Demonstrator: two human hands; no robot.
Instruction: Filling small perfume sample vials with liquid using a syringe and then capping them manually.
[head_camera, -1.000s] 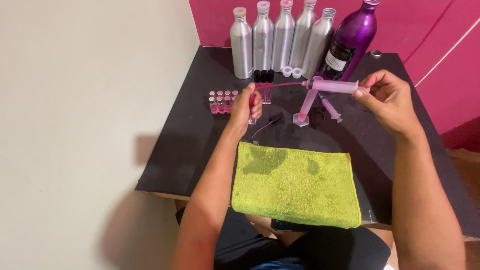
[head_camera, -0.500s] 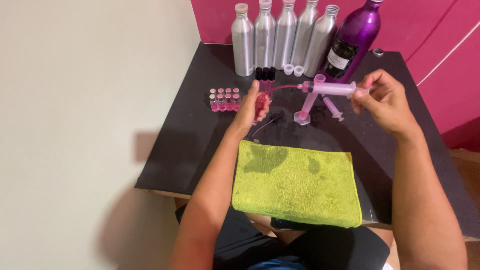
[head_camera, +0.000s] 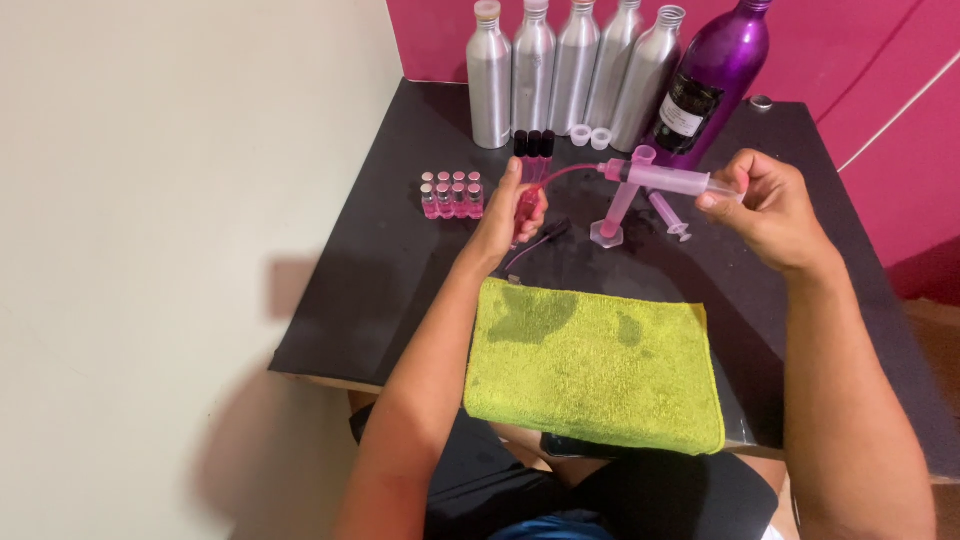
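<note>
Two hands engaged: right hand clamped on translucent pink plastic syringe, long axis horizontal, pointing toward left hand gripping small pink vial.

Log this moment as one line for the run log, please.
left hand: holds small pink vial | right hand: holds syringe by plunger end | thin tube joins syringe to vial | green towel at table's near edge

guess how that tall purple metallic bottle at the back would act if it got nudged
The tall purple metallic bottle stands leaning against the pink wall, so a nudge would probably slide or topple it. Its glossy round body looks slippery and likely to roll once down. It would likely knock the silver aluminium bottles close beside it.
</note>
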